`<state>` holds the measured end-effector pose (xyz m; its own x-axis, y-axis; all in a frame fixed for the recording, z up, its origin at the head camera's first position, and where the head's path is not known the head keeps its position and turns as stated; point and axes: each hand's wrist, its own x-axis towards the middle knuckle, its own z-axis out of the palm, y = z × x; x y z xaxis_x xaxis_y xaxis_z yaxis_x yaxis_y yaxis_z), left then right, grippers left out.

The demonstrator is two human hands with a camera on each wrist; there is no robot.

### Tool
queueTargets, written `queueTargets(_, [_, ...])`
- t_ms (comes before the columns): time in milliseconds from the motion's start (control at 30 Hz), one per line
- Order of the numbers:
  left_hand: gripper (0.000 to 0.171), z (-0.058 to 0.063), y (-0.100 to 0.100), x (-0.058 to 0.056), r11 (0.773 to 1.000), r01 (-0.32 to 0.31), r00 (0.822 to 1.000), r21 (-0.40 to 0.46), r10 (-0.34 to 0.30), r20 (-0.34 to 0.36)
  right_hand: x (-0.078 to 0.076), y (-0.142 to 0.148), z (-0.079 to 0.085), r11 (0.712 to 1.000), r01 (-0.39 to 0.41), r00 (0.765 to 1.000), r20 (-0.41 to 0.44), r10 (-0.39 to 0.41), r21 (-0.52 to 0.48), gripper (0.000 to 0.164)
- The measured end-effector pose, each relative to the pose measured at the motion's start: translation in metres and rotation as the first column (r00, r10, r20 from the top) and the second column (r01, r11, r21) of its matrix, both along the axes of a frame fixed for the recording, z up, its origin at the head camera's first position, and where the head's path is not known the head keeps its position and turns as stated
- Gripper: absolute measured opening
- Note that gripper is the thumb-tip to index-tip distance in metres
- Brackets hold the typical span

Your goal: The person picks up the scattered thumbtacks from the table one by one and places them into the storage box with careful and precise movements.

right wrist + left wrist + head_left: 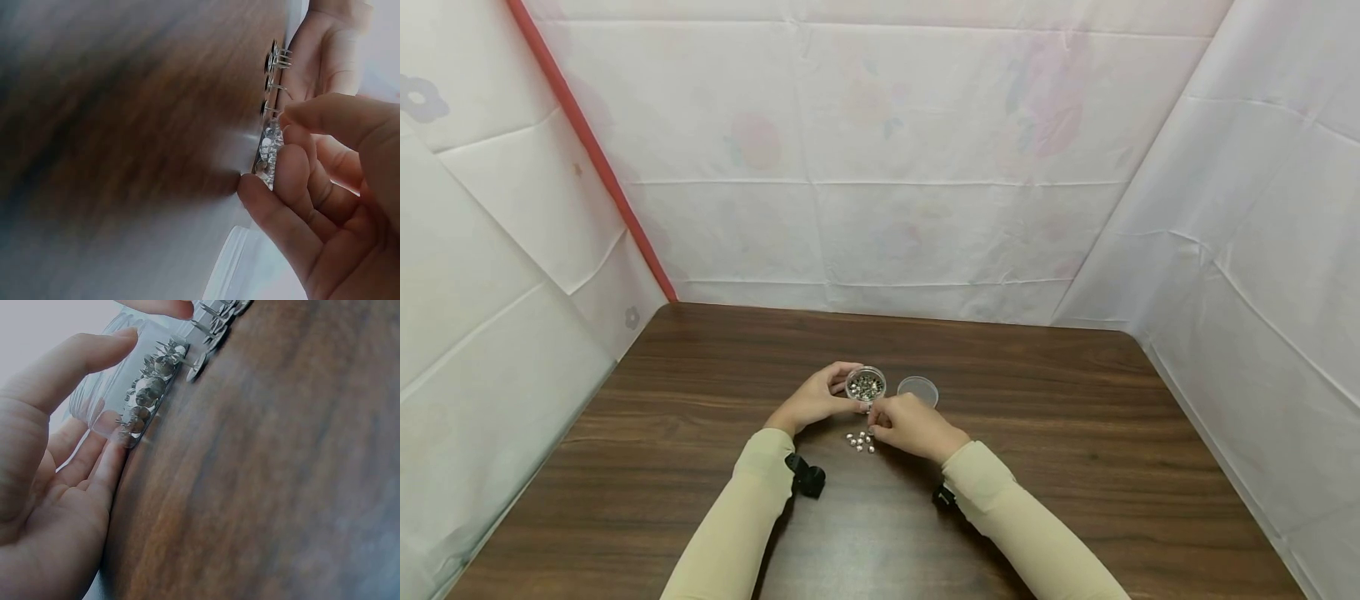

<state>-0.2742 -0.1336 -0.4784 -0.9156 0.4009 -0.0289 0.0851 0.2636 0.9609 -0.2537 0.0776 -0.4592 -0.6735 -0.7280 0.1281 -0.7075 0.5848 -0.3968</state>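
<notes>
The left hand holds the jar, a clear, round one standing on the worktop. Its thumb lies along the near side and the fingers reach round the far side, spread just as wide as the jar. The jar has its mouth uncovered and metal tacks in its bottom.

The right hand is just beside the jar, on the near right, with its thumb and fingers bent and their tips close together. These tips are low over the worktop at the edge of the loose tacks; whether they pinch one cannot be told. The loose tacks lie in a small cluster on the near side of the jar, to the left of the right fingertips, several with pins upward. The clear lid lies flat just beyond the right hand, right of the jar.
</notes>
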Motion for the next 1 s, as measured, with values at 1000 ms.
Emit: queueTargets(1000, [0.071,0.01,0.001,0.007,1.0,-0.008,1.0,-0.011,0.008,0.03,0.002,0.002,-0.003,0.999,0.044,0.999,0.019,-0.045,0.024,0.006])
